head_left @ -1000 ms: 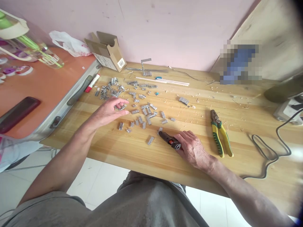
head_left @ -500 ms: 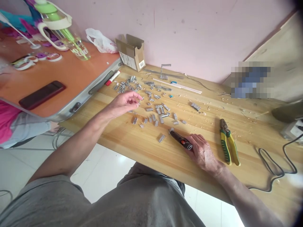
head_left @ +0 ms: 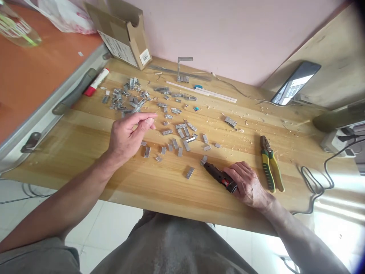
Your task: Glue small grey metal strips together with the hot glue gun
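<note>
My left hand (head_left: 125,135) hovers over the left part of the wooden table, thumb and fingertips pressed together. Anything between them is too small to make out. Just beyond it lies a heap of small grey metal pieces (head_left: 116,99). My right hand (head_left: 246,182) rests on the table near the front edge, its fingers on the rear end of a black pen-shaped tool (head_left: 218,176) with a red part. The tool's tip is at a small metal piece (head_left: 204,160). Another metal piece (head_left: 189,172) lies to the left of the tool, and several more are scattered between the hands.
Green-and-yellow pliers (head_left: 269,163) lie right of my right hand. At the back stand a cardboard box (head_left: 122,38) and a phone (head_left: 296,83) leaning on a board. A red-capped marker (head_left: 97,82), pale strips (head_left: 201,91) and a black cable (head_left: 316,186) are around.
The view has shifted closer to the table. My left hand has drawn back toward me from the heap, and its fingertips have come together. My right hand stays at the black tool.
</note>
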Motion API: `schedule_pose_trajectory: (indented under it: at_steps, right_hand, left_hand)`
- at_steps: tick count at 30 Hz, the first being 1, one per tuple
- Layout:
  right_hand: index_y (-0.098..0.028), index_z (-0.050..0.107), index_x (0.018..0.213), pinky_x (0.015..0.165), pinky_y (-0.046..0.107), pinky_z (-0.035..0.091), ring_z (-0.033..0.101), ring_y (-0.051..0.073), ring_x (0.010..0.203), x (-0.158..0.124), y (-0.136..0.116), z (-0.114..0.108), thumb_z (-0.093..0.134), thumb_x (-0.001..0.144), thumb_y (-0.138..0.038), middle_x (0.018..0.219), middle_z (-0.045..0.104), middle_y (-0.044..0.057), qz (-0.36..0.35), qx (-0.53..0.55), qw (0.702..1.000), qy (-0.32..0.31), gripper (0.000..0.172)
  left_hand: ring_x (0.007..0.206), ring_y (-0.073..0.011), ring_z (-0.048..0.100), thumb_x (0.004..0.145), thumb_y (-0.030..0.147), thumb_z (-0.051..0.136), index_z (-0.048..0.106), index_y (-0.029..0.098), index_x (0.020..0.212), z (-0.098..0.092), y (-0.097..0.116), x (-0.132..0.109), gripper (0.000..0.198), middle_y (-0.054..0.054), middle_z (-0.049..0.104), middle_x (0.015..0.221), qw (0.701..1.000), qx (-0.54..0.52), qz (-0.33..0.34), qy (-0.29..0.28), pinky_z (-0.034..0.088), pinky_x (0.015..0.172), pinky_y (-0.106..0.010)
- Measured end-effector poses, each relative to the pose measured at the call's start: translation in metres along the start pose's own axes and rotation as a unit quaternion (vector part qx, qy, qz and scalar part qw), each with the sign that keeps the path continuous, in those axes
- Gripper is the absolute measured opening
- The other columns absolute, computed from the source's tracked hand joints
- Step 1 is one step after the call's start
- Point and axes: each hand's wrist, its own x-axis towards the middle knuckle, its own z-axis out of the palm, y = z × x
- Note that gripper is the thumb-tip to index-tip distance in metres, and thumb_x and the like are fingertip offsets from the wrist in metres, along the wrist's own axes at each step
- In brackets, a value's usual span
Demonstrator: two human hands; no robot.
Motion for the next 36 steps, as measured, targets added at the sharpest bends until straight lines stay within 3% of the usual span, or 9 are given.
schedule_pose_trajectory:
  at_steps: [3,6,13,16,19,22,25,29,36]
  right_hand:
    - [-0.016,0.060,0.128,0.077,0.037,0.049,0.062,0.022,0.079,0.000,0.000,0.000,0.051,0.106,-0.014,0.094,0.072,0.008,0.004,-0.007,1.000,0.010,0.024]
    - [-0.016,0.062,0.125,0.073,0.037,0.047,0.059,0.022,0.076,0.000,-0.001,-0.002,0.047,0.108,-0.017,0.090,0.070,0.007,0.015,-0.020,0.999,0.021,0.022]
    - [-0.017,0.065,0.115,0.073,0.037,0.045,0.056,0.022,0.075,0.002,-0.002,-0.004,0.050,0.105,-0.016,0.085,0.066,0.006,0.026,-0.041,0.999,0.022,0.018]
    - [-0.017,0.067,0.110,0.073,0.038,0.044,0.055,0.022,0.074,0.001,-0.001,-0.001,0.051,0.105,-0.018,0.084,0.066,0.005,0.013,-0.033,0.999,0.008,0.016]
    - [-0.017,0.068,0.114,0.075,0.038,0.045,0.057,0.023,0.077,0.000,0.003,-0.003,0.053,0.107,-0.024,0.086,0.067,0.006,0.024,-0.036,0.999,0.011,0.018]
    - [-0.018,0.066,0.125,0.079,0.039,0.048,0.061,0.025,0.084,-0.003,0.005,-0.012,0.057,0.110,-0.031,0.094,0.068,0.008,0.059,-0.051,0.997,0.029,0.022]
    - [-0.021,0.061,0.138,0.084,0.041,0.051,0.065,0.026,0.093,-0.011,0.000,-0.022,0.060,0.111,-0.035,0.105,0.071,0.009,0.096,-0.031,0.995,0.013,0.030]
    - [-0.022,0.057,0.146,0.089,0.043,0.055,0.068,0.028,0.101,-0.023,-0.013,-0.023,0.056,0.113,-0.033,0.113,0.071,0.011,0.111,-0.004,0.994,-0.011,0.034]
    - [-0.024,0.058,0.144,0.087,0.043,0.054,0.067,0.028,0.100,-0.029,-0.024,-0.017,0.056,0.113,-0.030,0.114,0.072,0.011,0.132,-0.003,0.991,0.013,0.031]
  left_hand:
    - [0.072,-0.0162,0.074,0.109,0.049,0.064,0.083,0.030,0.118,0.003,0.002,-0.002,0.028,0.003,0.078,0.078,0.999,0.026,0.046,-0.009,0.057,0.074,-0.032]
    - [0.069,-0.0160,0.072,0.110,0.052,0.061,0.083,0.031,0.114,0.003,0.000,-0.003,0.030,0.003,0.077,0.077,0.998,0.041,0.040,-0.019,0.053,0.069,-0.032]
    - [0.079,-0.0149,0.071,0.110,0.052,0.057,0.081,0.022,0.107,-0.004,-0.006,0.000,0.038,0.002,0.076,0.081,0.995,0.097,0.032,-0.003,0.051,0.075,-0.033]
    - [0.078,-0.0133,0.068,0.106,0.049,0.061,0.079,0.020,0.098,-0.006,0.007,0.002,0.035,0.003,0.075,0.082,0.991,0.125,0.056,-0.003,0.051,0.076,-0.033]
    - [0.075,-0.0143,0.065,0.102,0.041,0.065,0.075,0.023,0.091,-0.004,0.035,-0.005,0.024,0.003,0.075,0.084,0.986,0.140,0.076,-0.045,0.050,0.071,-0.031]
    - [0.076,-0.0167,0.067,0.101,0.032,0.064,0.072,0.025,0.088,0.009,0.068,-0.025,0.017,0.001,0.076,0.086,0.978,0.148,0.097,-0.109,0.052,0.073,-0.032]
    - [0.083,-0.0201,0.070,0.102,0.026,0.067,0.071,0.022,0.088,0.035,0.090,-0.049,0.014,-0.002,0.078,0.092,0.960,0.180,0.127,-0.172,0.053,0.081,-0.035]
    - [0.090,-0.0256,0.072,0.100,0.025,0.074,0.074,0.020,0.097,0.068,0.091,-0.063,0.006,-0.007,0.078,0.097,0.935,0.252,0.119,-0.221,0.055,0.086,-0.039]
    - [0.111,-0.0333,0.069,0.100,0.034,0.075,0.076,0.020,0.121,0.089,0.084,-0.036,0.025,-0.014,0.070,0.116,0.911,0.307,0.122,-0.248,0.054,0.100,-0.046]
